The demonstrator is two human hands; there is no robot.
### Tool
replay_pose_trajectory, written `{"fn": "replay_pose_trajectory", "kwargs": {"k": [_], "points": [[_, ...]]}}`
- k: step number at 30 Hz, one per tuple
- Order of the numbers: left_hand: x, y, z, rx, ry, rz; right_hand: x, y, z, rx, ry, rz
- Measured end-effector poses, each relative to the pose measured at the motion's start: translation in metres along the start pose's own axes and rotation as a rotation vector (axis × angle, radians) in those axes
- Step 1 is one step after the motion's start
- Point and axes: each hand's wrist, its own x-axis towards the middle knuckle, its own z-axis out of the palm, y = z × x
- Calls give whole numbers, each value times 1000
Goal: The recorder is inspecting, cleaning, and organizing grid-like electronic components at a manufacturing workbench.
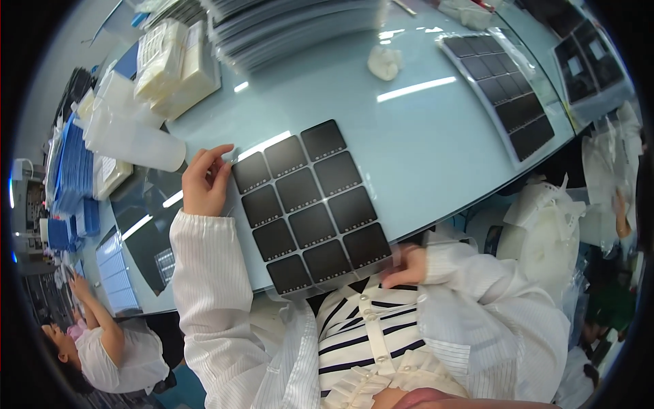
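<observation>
I see my left hand [204, 183] pinching the far corner of the clear sheet of black squares [310, 208] and my right hand [403, 267] gripping its near edge, so uneven pulling could buckle it.

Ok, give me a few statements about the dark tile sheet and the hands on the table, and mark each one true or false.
1. The left hand pinches the far left corner of the sheet of dark square tiles. True.
2. That sheet holds tiles in three columns. True.
3. The right hand rests on the stack of grey sheets. False: it is at the sheet's near right corner, at the table edge.
4. A second sheet of dark tiles lies farther right on the table. True.
5. The crumpled white wad lies on top of the tile sheet in hand. False: it lies apart, on the bare table beyond it.
</observation>
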Motion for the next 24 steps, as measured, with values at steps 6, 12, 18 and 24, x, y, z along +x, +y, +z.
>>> {"fn": "replay_pose_trajectory", "kwargs": {"k": [6, 12, 18, 24], "points": [[1, -8, -1, 6, -14, 49, 8, -31, 31, 235, 51, -186], [-1, -5, -8, -41, 13, 48, -49, -68, 6, 151, 207, -197], [2, -5, -1, -23, -2, 11, -115, -100, -44, 72, 784, -225], [-3, -7, -5, 11, 8, -47, -173, -100, -106, -133, 1313, -466]]}}
